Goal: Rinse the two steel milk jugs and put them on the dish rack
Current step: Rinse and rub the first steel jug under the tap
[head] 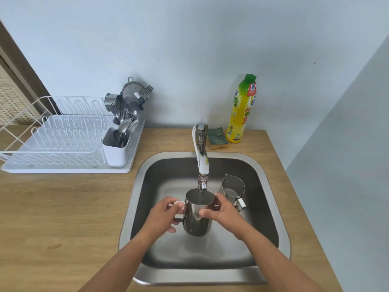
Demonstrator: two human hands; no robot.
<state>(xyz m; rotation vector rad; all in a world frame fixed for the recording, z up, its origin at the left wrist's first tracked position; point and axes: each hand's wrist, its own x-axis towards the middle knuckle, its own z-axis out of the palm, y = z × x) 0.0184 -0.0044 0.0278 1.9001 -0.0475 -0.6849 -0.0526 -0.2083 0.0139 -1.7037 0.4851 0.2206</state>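
To rinse the first jug [196,216] well, I think its mouth should stay directly under the tap [203,165], so the water goes inside and can be swirled and poured out into the sink [267,186]. Wet steel is probably slippery, so a firm hold is wise. The left hand [162,216] has its fingers curled around the handle. The right hand [223,211] grasps the body near the rim, thumb in front. The jug is above the basin, under the spout. The second jug [232,189] stands upright just beside it, and the dish rack [59,135] waits well apart on the counter.

Soft even daylight, wide-angle edge distortion
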